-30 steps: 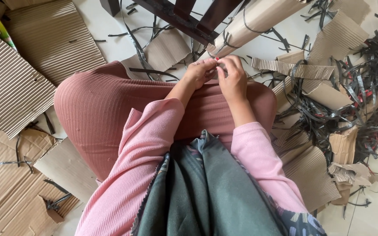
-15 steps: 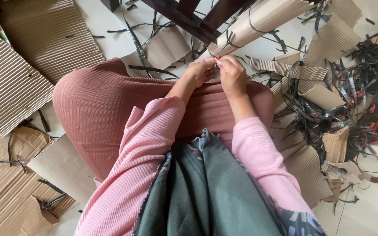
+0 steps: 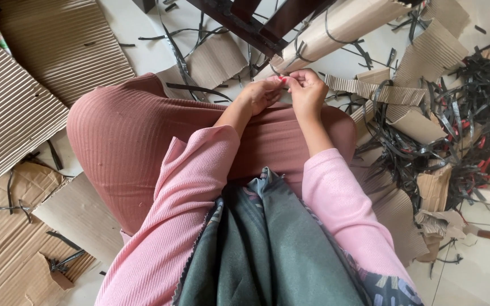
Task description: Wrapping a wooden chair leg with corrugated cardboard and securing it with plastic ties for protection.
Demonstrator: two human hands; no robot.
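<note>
Both hands pinch something too small for me to identify: left hand (image 3: 262, 93), right hand (image 3: 307, 90); loose black straps (image 3: 466, 107) nearby could snag my fingers.

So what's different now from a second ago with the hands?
Little has changed. The right hand has lifted a bit and sits slightly higher than the left hand, fingertips still pinched together over the knee. What they pinch is too small to tell. The cardboard roll and black strips lie as before.
</note>
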